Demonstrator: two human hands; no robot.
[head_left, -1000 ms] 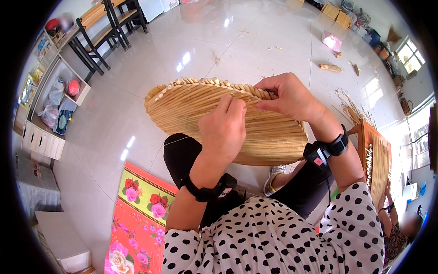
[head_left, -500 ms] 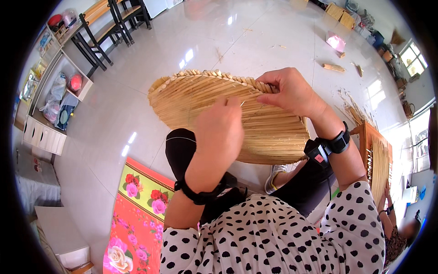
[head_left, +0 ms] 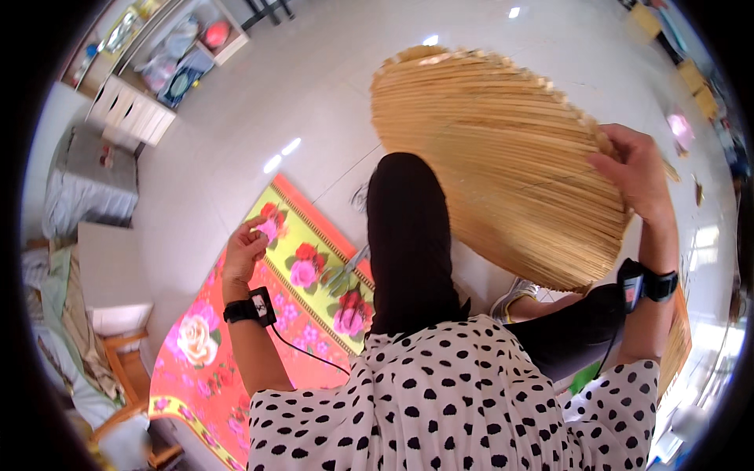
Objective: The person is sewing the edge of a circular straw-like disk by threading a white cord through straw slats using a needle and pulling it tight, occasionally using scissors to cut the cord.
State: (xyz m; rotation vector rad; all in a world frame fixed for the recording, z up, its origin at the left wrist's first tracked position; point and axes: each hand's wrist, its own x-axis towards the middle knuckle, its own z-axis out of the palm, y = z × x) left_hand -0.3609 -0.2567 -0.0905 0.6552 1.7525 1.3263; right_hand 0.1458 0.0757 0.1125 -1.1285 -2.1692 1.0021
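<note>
A large oval piece of woven straw [head_left: 503, 149], with a braided rim, is held up tilted over my right leg. My right hand [head_left: 635, 169] grips its right-hand edge, thumb on the near face and fingers at the rim. Well away from the straw piece, my left hand [head_left: 247, 250] is raised at the left above a flowered cloth [head_left: 294, 314]. Its fingers are curled in toward the thumb; whatever may be between them is too small to make out. A pair of scissors [head_left: 339, 275] lies on the cloth beside my left knee [head_left: 407, 204].
A shelf unit with drawers [head_left: 133, 110] stands at the far left, with a grey covered box [head_left: 98, 177] nearer. At the left lies wooden furniture [head_left: 129, 365] with cloth on it. A pink bag [head_left: 679, 132] rests on the tiled floor at the far right.
My left hand has left the straw piece and swung out left. My right hand has carried the piece to the right. The view has turned leftward, bringing the scissors into sight.
</note>
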